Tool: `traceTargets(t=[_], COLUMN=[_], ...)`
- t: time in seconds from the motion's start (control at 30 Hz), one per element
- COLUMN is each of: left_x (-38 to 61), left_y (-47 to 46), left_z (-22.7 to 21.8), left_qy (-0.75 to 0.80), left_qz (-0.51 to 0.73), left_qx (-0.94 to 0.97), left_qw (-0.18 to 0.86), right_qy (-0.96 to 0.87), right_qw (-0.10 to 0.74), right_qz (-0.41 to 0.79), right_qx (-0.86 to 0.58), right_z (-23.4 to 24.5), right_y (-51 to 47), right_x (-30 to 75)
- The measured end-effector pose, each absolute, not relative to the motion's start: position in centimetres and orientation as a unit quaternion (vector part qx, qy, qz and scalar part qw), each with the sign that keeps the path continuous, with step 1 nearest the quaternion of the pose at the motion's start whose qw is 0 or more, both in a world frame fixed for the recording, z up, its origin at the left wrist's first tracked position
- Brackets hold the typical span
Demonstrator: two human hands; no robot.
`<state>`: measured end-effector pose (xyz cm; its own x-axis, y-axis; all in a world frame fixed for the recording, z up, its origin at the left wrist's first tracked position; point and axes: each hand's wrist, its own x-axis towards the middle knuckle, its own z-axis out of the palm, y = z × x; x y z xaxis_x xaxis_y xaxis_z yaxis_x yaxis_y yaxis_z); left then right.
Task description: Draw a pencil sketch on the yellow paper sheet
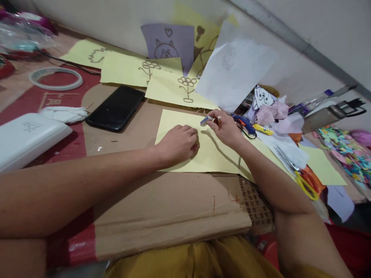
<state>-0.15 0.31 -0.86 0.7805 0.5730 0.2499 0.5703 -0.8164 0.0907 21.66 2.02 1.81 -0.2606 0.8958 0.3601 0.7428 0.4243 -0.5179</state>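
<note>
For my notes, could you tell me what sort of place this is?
Probably a craft workspace, perhaps at home: yellow sheets with drawn flowers, scissors and a glue gun lie around the cardboard work surface.

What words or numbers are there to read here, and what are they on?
"+" and a stroke like "1": red pen on the cardboard, I think.
Print on the cardboard's flap: too small to read.
Raised mark on the white box: too blurred.
Gold marks on the red mat: too blurred.
Yellow sheet under the left hand, small stick in the right hand: no readable words.
</note>
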Motion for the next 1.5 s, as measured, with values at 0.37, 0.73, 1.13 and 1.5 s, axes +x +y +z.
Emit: traceTargets(t=[0.37,0.73,1.13,1.5], left_x=[-0.1,-0.2,-0.1,-0.1], left_y=[0.3,0.6,0.7,0.8], left_z=[-1.0,-1.3,-1.5,-1.8], left_qy=[0.291,0.276,0.27,0.263], left_qz=[0.131,0.131,0.133,0.153], left_qx=[0.948,0.952,0.954,0.953], left_qw=[0.003,0.001,-0.004,-0.019], right_qy=[-0.791,-0.733,-0.735,-0.745], right_qw=[0.27,0.356,0.366,0.344], right_qz=[0.188,0.171,0.217,0.193], right_qx=[-0.516,-0.554,-0.528,-0.538], right_z=[0.5,-0.8,-1.1,-0.7], right_y=[2.7,3.2,3.3,3.3], right_x=[21.2,20.8,20.8,20.9])
